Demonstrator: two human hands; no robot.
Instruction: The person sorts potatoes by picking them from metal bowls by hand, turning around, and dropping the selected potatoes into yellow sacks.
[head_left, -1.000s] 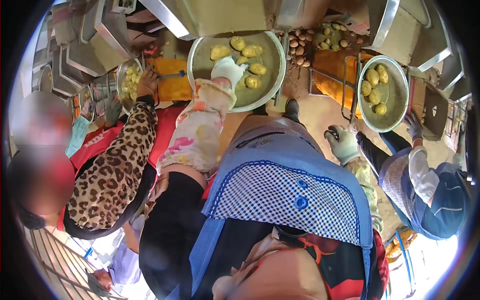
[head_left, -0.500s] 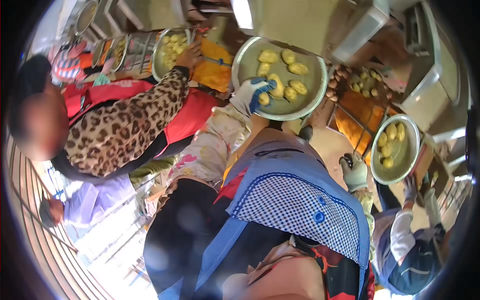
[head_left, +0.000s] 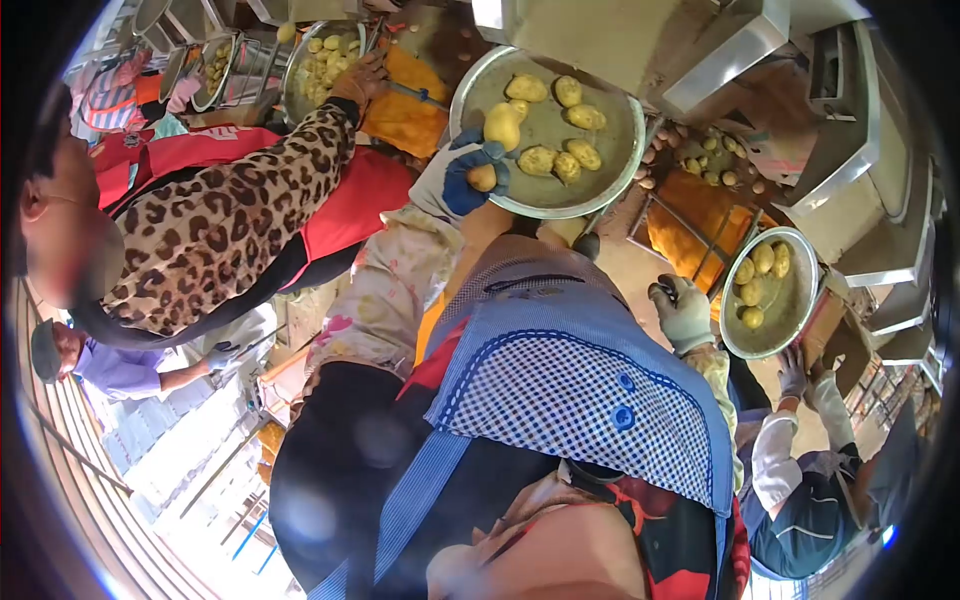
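My left hand [head_left: 466,180], in a white and blue glove, holds a small brownish potato [head_left: 482,178] at the left rim of a large metal bowl [head_left: 606,150]. Several yellow potatoes lie in this bowl, and a large smooth one [head_left: 502,126] is just above my fingers. Lower right of the bowl, my right hand [head_left: 684,314] wears a pale glove with dark fingertips. Its fingers are curled, and whatever they may hold is hidden.
On the left a person in a leopard-print sleeve [head_left: 235,215] reaches to another bowl [head_left: 290,95] of potatoes. At right, a co-worker's gloved hand [head_left: 791,374] is by a smaller bowl [head_left: 806,322]. Orange cloth [head_left: 690,225], metal bars and more potatoes [head_left: 712,160] lie between the bowls.
My left hand has moved from among the potatoes inside the bowl to its left rim, with the small potato in its fingers. The whole view has shifted slightly.
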